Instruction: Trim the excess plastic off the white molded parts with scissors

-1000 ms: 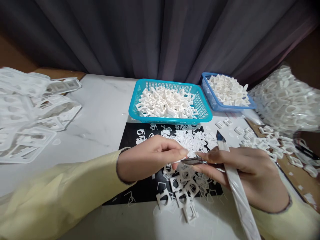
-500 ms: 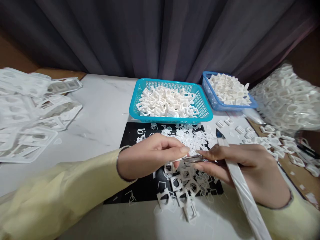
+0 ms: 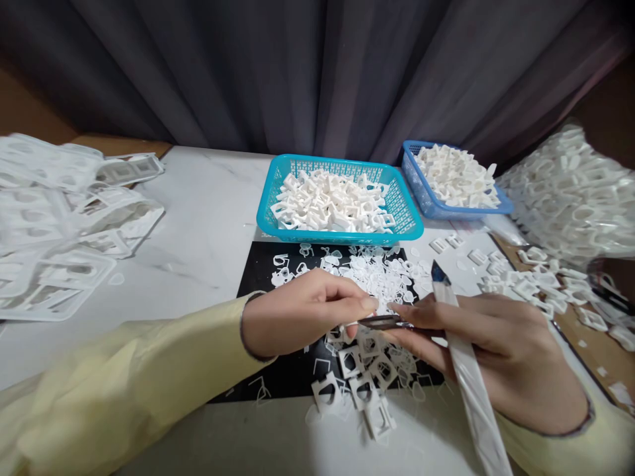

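Observation:
My left hand [image 3: 317, 314] is closed, thumb against the bent fingers, pinching a small white plastic piece [image 3: 353, 323] that is mostly hidden. From the right, my right hand [image 3: 491, 350] grips a slim metal tool [image 3: 381, 322] between thumb and fingers; its tip meets the left fingertips. I cannot tell whether it is a blade or tweezers. A long white-wrapped strip [image 3: 469, 390] with a dark angled tip crosses the right hand's fingers. Under both hands, white square frames with openings [image 3: 362, 391] and thin white scraps [image 3: 380, 277] lie on a black mat [image 3: 258, 271].
A turquoise basket [image 3: 342, 237] of white pieces stands behind the mat, a blue basket [image 3: 456, 213] at back right. Stacked white moulded sheets [image 3: 54, 231] lie left. A clear bag of white parts [image 3: 575, 192] and loose white rings [image 3: 540, 284] are at right.
My right hand has shifted slightly down, and the wrapped strip has tilted more upright, showing more of its dark tip. My left hand has moved slightly right, still pinching.

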`<state>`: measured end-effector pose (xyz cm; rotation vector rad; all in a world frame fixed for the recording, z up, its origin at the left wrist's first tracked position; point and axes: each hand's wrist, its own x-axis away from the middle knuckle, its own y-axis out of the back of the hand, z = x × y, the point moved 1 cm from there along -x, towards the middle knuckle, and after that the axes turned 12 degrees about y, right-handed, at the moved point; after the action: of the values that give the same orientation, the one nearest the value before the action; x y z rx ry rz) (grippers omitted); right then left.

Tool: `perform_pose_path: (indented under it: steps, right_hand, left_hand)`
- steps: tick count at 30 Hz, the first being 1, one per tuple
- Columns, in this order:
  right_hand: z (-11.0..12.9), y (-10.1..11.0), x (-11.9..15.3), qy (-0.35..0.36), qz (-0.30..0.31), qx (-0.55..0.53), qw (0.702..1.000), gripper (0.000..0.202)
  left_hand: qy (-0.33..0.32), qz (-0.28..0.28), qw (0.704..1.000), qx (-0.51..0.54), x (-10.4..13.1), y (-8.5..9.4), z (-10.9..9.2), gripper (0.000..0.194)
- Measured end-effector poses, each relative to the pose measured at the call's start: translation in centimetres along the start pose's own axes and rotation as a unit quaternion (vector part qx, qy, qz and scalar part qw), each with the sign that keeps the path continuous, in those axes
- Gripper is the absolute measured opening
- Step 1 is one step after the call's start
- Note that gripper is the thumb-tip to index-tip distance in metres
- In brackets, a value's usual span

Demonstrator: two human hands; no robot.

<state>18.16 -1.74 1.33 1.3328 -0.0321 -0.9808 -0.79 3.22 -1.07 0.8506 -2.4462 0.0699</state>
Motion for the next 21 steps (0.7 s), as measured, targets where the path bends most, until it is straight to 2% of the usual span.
perform_pose_path:
  steps: [14, 21]
  right_hand:
    - [-0.4, -0.8, 0.2, -0.002, 0.008, -0.014, 1.0, 0.006]
    - [-0.2, -1.4, 0.4, 0.003, 0.011, 0.001, 1.0, 0.005]
  left_hand:
    - [0.049, 0.02, 0.998, 0.013, -0.3, 0.2, 0.6, 0.034]
    - [0.046, 0.006, 0.999, 0.007, -0.7, 0.1, 1.0, 0.033]
